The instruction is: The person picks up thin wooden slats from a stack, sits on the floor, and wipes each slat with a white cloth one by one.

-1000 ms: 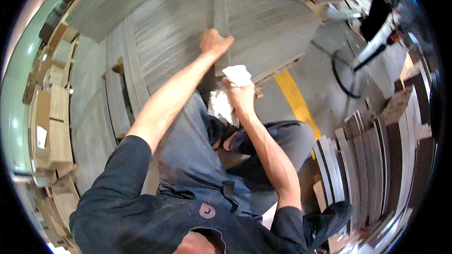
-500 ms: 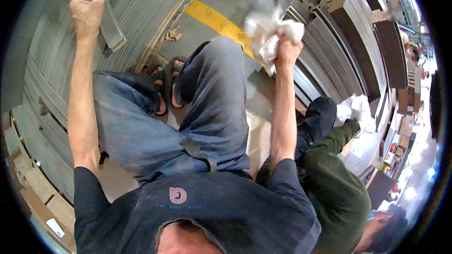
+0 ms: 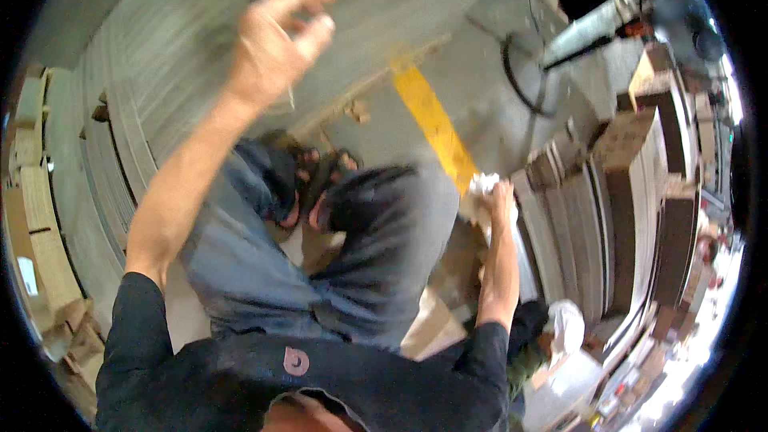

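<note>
My left hand (image 3: 276, 44) is raised over the broad stack of long grey panels (image 3: 192, 24). Its fingers are bent, with the thumb apart from them, and nothing shows between them. Out to the right, beyond my knee, my right hand (image 3: 502, 198) is closed round a crumpled white cloth (image 3: 483, 184). Part of the cloth is hidden behind the fingers and blurred. That hand is close to a row of stacked flat boards (image 3: 560, 224) on the right; whether it touches them I cannot tell.
A yellow floor stripe (image 3: 432, 120) runs between the panels and the boards. A black ring-shaped base (image 3: 512, 80) stands on the floor ahead. At lower right sits a co-worker, partly hidden, beside something white (image 3: 566, 326). Cardboard pieces (image 3: 48, 240) lie along the left.
The view has swung left. My left hand has come inward over the panels, and the grey strip beside it no longer shows. My right hand has lowered, still gripping the cloth.
</note>
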`<state>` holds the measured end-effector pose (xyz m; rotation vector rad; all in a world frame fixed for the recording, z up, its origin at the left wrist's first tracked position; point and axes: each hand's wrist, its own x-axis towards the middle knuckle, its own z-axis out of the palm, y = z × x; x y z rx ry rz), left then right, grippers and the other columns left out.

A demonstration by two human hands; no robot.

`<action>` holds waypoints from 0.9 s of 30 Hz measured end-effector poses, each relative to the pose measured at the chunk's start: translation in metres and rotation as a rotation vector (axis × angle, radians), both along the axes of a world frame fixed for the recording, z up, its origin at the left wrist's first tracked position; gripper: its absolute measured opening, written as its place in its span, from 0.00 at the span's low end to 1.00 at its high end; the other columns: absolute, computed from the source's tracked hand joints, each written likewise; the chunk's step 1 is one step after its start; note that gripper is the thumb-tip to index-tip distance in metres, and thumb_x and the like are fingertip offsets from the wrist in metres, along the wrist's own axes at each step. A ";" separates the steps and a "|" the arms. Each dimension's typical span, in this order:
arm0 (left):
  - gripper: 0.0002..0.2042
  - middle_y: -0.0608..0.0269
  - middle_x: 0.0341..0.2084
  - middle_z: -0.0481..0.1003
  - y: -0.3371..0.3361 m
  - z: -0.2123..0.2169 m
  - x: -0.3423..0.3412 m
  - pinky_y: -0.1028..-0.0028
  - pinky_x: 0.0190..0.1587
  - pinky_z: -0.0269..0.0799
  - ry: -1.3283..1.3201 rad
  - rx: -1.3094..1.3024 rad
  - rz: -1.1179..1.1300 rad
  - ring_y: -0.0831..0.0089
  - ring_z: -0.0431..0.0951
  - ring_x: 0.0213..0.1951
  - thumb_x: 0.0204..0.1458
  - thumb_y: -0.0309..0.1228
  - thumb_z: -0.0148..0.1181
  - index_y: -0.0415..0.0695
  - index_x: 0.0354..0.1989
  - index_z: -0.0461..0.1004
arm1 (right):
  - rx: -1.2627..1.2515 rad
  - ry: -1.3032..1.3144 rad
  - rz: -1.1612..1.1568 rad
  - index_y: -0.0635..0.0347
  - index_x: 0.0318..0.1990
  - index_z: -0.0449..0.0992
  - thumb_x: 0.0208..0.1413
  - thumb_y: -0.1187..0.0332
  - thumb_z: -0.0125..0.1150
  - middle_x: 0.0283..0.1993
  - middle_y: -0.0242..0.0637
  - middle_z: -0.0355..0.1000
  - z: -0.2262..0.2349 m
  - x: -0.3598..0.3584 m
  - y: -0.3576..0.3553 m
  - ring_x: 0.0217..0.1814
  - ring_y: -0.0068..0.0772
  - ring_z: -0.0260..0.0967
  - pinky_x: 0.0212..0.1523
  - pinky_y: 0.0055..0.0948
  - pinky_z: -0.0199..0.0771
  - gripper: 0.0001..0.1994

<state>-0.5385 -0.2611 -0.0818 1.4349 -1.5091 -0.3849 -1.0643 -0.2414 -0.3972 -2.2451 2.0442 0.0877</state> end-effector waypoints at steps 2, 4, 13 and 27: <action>0.11 0.63 0.39 0.78 -0.012 0.001 -0.007 0.75 0.43 0.75 0.046 -0.006 -0.040 0.77 0.77 0.41 0.50 0.25 0.62 0.43 0.44 0.78 | -0.042 -0.079 -0.072 0.64 0.34 0.73 0.38 0.65 0.63 0.43 0.51 0.70 0.035 0.030 -0.041 0.52 0.54 0.65 0.48 0.50 0.70 0.15; 0.12 0.63 0.38 0.78 -0.013 -0.016 -0.025 0.73 0.42 0.75 0.130 0.128 -0.131 0.75 0.77 0.41 0.50 0.26 0.62 0.41 0.43 0.77 | -0.037 -0.149 -0.074 0.65 0.31 0.73 0.40 0.69 0.59 0.39 0.49 0.70 0.095 0.074 -0.055 0.47 0.54 0.66 0.46 0.48 0.70 0.10; 0.22 0.63 0.44 0.73 -0.040 -0.027 -0.058 0.69 0.55 0.65 1.163 0.409 -0.931 0.73 0.70 0.51 0.47 0.29 0.57 0.34 0.53 0.69 | 0.042 -1.010 0.436 0.64 0.42 0.78 0.43 0.71 0.71 0.38 0.35 0.78 0.412 0.321 -0.085 0.41 0.26 0.74 0.44 0.29 0.73 0.16; 0.27 0.61 0.38 0.77 -0.012 0.021 -0.069 0.72 0.44 0.73 0.744 0.215 -0.328 0.74 0.76 0.39 0.44 0.43 0.72 0.39 0.49 0.73 | -0.178 -1.989 -0.021 0.63 0.58 0.65 0.60 0.65 0.54 0.50 0.45 0.71 0.437 0.254 -0.109 0.47 0.46 0.73 0.47 0.45 0.78 0.20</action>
